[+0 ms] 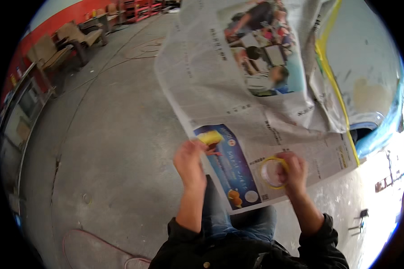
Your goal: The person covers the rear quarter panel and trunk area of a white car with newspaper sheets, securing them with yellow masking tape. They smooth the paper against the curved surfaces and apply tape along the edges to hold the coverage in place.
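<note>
A large sheet of newspaper [251,116] hangs in front of me, its right edge fixed by yellow masking tape [330,74] to a grey car body panel [361,58]. My left hand [191,163] is closed at the sheet's lower left edge, with a short yellow piece of tape [211,137] at its fingertips, blurred by motion. Around my right hand's fingers sits a roll of yellow masking tape [263,175]. My right hand [294,172] grips that roll in front of the sheet's lower part.
Wooden armchairs [72,36] line the red wall at the far left, with a red rack [137,10] beyond. A framed metal stand [29,101] is at the left edge. Hoses [101,242] lie on the concrete floor [112,148]. Blue plastic film [381,139] hangs at the right.
</note>
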`<act>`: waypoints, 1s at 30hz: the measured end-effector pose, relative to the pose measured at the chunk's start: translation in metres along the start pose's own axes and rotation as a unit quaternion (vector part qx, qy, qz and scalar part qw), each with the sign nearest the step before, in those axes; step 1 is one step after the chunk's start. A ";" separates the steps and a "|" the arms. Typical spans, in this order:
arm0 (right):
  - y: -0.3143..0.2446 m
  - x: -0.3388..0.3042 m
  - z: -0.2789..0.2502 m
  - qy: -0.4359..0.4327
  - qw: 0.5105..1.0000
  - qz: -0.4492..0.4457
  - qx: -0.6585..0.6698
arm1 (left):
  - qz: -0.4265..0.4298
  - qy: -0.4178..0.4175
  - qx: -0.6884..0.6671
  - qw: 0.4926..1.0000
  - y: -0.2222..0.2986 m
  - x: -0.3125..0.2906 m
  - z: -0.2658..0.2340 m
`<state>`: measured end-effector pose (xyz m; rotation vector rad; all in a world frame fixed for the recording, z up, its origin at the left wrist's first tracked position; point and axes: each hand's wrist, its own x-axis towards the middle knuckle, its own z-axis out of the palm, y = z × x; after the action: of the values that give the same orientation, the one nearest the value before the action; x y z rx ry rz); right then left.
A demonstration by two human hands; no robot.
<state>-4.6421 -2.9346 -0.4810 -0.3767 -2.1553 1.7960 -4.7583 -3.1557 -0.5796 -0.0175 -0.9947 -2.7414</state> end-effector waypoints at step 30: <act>0.022 -0.078 -0.143 0.168 0.985 0.025 0.001 | -0.279 -0.512 -0.336 0.740 -0.081 0.173 0.028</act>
<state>-4.5139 -2.8322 -0.4846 -0.6864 -1.9228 1.6234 -4.9461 -3.1134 -0.5944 -1.7588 0.0158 -3.4407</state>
